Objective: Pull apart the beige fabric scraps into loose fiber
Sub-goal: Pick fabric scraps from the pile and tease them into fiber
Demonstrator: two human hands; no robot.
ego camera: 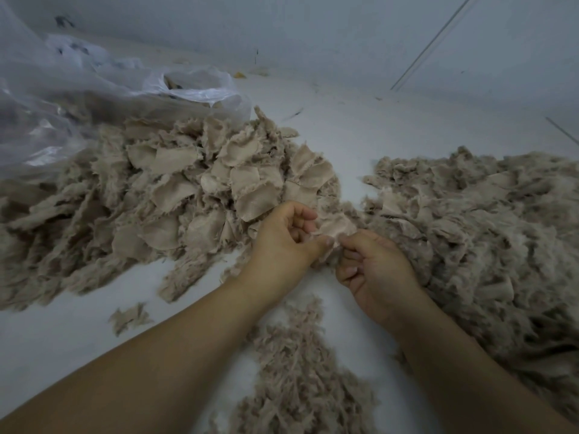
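Two hands' grip pinches one frayed woven scrap (pixel 333 228) | left hand (pixel 286 238) | right hand (pixel 374 267)

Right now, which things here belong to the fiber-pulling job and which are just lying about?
Job: beige scrap pinched by left hand and right hand; pile of uncut scraps; pulled fiber heap; fiber strip.

Lying about: clear plastic bag; small yellow bit by the wall.
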